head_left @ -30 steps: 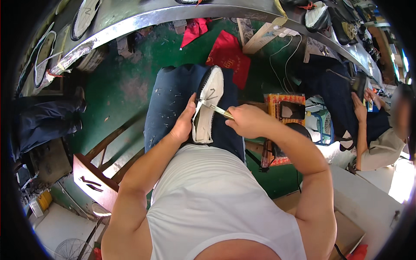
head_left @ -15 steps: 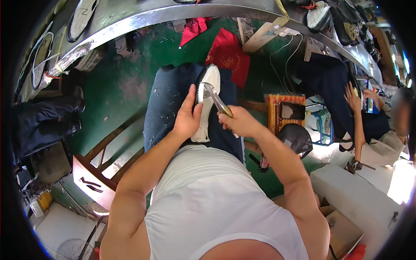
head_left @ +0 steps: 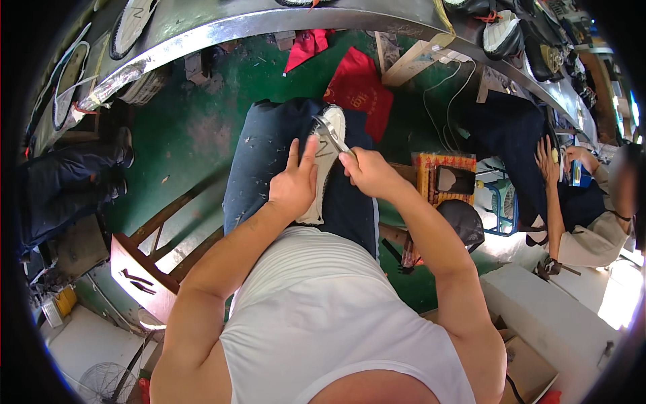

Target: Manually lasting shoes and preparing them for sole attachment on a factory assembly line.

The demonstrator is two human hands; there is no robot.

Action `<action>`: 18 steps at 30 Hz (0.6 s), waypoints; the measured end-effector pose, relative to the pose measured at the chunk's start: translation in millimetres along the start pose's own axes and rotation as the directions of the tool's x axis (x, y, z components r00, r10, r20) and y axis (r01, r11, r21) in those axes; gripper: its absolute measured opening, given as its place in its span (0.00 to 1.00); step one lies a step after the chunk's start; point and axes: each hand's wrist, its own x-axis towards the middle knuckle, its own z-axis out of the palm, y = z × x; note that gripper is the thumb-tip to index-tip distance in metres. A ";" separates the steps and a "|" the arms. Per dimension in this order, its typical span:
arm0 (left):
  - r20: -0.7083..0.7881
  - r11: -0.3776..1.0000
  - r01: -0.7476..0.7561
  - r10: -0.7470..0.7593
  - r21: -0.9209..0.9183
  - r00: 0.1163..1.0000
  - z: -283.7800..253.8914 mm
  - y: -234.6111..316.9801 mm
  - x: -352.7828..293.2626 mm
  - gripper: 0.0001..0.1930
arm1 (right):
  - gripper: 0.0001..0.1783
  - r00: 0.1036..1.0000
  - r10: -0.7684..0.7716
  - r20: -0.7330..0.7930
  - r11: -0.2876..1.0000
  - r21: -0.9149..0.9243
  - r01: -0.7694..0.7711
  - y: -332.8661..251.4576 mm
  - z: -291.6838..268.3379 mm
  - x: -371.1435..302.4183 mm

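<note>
A shoe (head_left: 326, 161) lies sole side up across my dark blue trousers (head_left: 259, 168), its pale sole bearing a dark drawn mark and its rim stitched. My left hand (head_left: 295, 184) rests along the left edge of the shoe, two fingers stretched out and spread apart, the rest partly hidden. My right hand (head_left: 369, 174) is closed around the handle of steel pincers (head_left: 330, 130). The curved head of the pincers reaches over the shoe's left edge near its toe, just beyond my left fingertips.
A metal workbench (head_left: 269, 23) curves across the far side with shoes on it. Red cloth (head_left: 360, 87) lies on the green floor. At right stand a woven seat (head_left: 431, 178) with a dark cap (head_left: 461, 222), and a co-worker's hand (head_left: 548, 160). A wooden chair (head_left: 145, 279) is at left.
My left fingers have loosened from the shoe and stretched out. The pincers' head has moved slightly up toward the toe and the shoe's left edge. The shoe has turned flatter, showing the drawn mark.
</note>
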 end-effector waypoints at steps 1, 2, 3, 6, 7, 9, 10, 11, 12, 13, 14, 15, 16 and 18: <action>-0.097 0.995 0.048 -0.056 -0.083 0.994 9.4 -5.3 -4.7 0.32 | 0.26 1.000 -0.004 0.006 1.000 -0.003 0.004 -13.1 -6.8 1.3; -0.188 0.982 0.087 -0.118 -0.168 0.975 18.2 -11.1 -8.4 0.34 | 0.26 0.996 0.055 0.073 0.998 0.029 -0.057 -26.3 -16.3 0.8; -0.181 0.981 0.090 -0.122 -0.173 0.976 16.8 -8.3 -10.2 0.34 | 0.26 0.983 0.121 0.140 0.990 0.060 -0.131 -34.7 -20.8 -3.6; -0.011 0.962 0.143 -0.150 -0.234 0.989 12.3 -8.7 -5.4 0.44 | 0.25 0.991 -0.134 0.002 0.974 -0.186 0.132 -5.9 4.8 -13.5; -0.006 0.960 0.148 -0.154 -0.238 0.988 5.6 -13.2 -11.0 0.44 | 0.25 0.988 -0.153 0.018 0.946 -0.288 0.152 -4.1 9.7 -18.6; 0.381 0.750 0.277 -0.036 -0.601 0.924 -15.1 -25.9 -21.9 0.46 | 0.25 0.994 -0.094 0.056 0.945 -0.309 0.107 -9.3 1.1 -25.4; 0.469 0.611 0.327 0.082 -0.720 0.879 -19.4 -31.9 -30.1 0.50 | 0.24 0.995 -0.071 0.069 0.954 -0.287 0.087 -20.1 -4.6 -30.9; 0.471 0.608 0.333 0.077 -0.721 0.879 -14.3 -34.6 -32.5 0.50 | 0.24 0.996 -0.048 0.080 0.962 -0.265 0.068 -27.0 -5.3 -34.9; 0.376 0.680 0.224 0.084 -0.699 0.923 -6.2 -35.7 -30.7 0.50 | 0.24 0.956 -0.275 -0.097 0.945 -0.209 0.251 -24.3 6.0 -43.1; 0.281 0.744 0.119 0.094 -0.657 0.955 -4.4 -31.5 -28.9 0.50 | 0.24 0.956 -0.276 -0.097 0.945 -0.209 0.252 -19.4 13.5 -46.8; 0.237 0.785 0.117 0.039 -0.609 0.971 -7.0 -25.4 -31.6 0.48 | 0.24 0.979 -0.200 -0.028 0.945 -0.269 0.186 -16.3 18.9 -48.3; 0.225 0.790 0.110 0.036 -0.603 0.974 -7.3 -26.8 -35.6 0.48 | 0.23 0.991 -0.127 0.034 0.934 -0.333 0.131 -14.6 23.1 -47.1; 0.224 0.698 0.142 0.026 -0.702 0.974 -8.7 -34.1 -33.7 0.46 | 0.22 0.995 -0.080 0.061 0.933 -0.348 0.096 -12.4 19.3 -38.5; 0.247 0.363 0.230 0.000 -0.903 0.969 -24.8 -40.4 -32.3 0.41 | 0.22 0.994 0.076 0.083 0.993 0.085 -0.083 -12.9 13.2 -48.9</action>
